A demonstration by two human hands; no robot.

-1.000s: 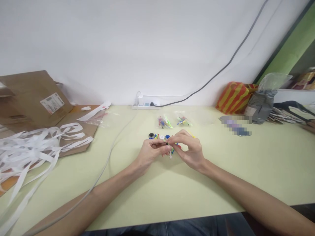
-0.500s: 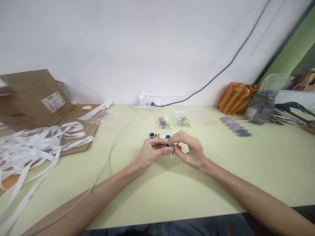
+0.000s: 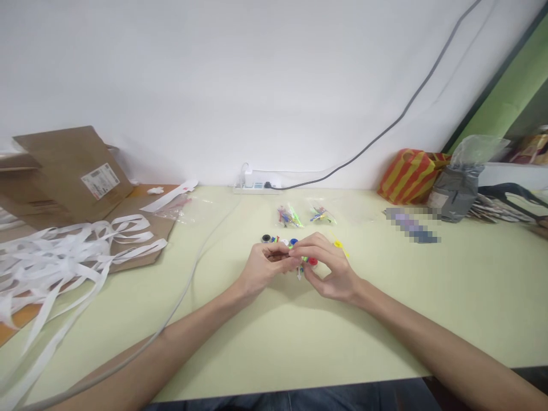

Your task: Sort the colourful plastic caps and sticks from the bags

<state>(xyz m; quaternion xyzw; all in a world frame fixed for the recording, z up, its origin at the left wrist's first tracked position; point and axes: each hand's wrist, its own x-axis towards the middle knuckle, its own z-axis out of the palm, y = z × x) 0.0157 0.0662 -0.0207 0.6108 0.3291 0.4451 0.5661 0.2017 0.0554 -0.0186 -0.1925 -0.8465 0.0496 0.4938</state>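
Observation:
My left hand [image 3: 264, 268] and my right hand [image 3: 330, 268] meet over the middle of the pale green table [image 3: 274, 337]. Both are pinched together on a small coloured plastic assembly [image 3: 299, 261] with green, red and white bits showing between the fingertips. Small loose plastic pieces [image 3: 278, 239], black, blue and white among them, lie just behind the hands. A yellow piece [image 3: 341, 246] lies beside my right hand. Two small clear bags of coloured parts [image 3: 289, 216] [image 3: 320, 214] lie farther back.
A heap of white strips [image 3: 64, 257] and brown cardboard [image 3: 64, 171] fill the left side. A grey cable [image 3: 188, 285] runs across the table from a white power strip [image 3: 256, 184] at the wall. A striped bag [image 3: 409, 174] and a grey wrapped bundle [image 3: 456, 188] stand at the right.
The hands have stayed together on the small assembly, their fingers shifting slightly. The view has tipped up a little, so everything sits lower in the picture.

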